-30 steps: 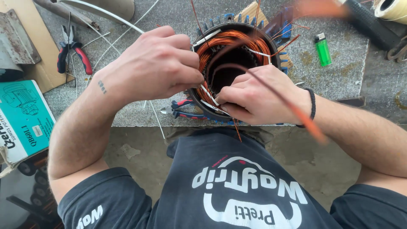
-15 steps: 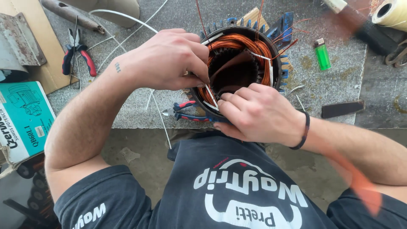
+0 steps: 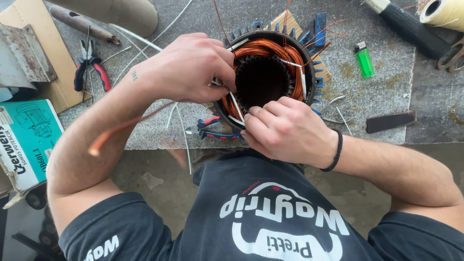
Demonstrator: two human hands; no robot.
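Both my hands are down on the motor stator (image 3: 270, 72), which sits on the grey bench top (image 3: 386, 92) right in front of my chest, its dark bore facing up at me and the copper windings (image 3: 261, 48) ringing it. My left hand (image 3: 191, 67) comes in from the left, wrist bent, knuckles up, fingers curled over the near-left rim and pinched together on the winding edge there. My right hand (image 3: 285, 130) sits low at the near rim, back of the hand toward me, fingers folded tight and pressing against the coil and the white insulation strip (image 3: 237, 106) that slants out of the slot. The 2 hands are close, just beside each other across that strip, not quite touching as far as I can see. A blurred length of copper wire (image 3: 130, 125) streaks across my left forearm; which hand grips it, I cannot tell.

Around me: red-handled pliers (image 3: 89, 67) off to the left on cardboard, another pair of pliers (image 3: 212, 128) tucked just under the stator, a green lighter (image 3: 363, 59) to the right, and a spool of pale twine (image 3: 442, 12) at the top-right corner.
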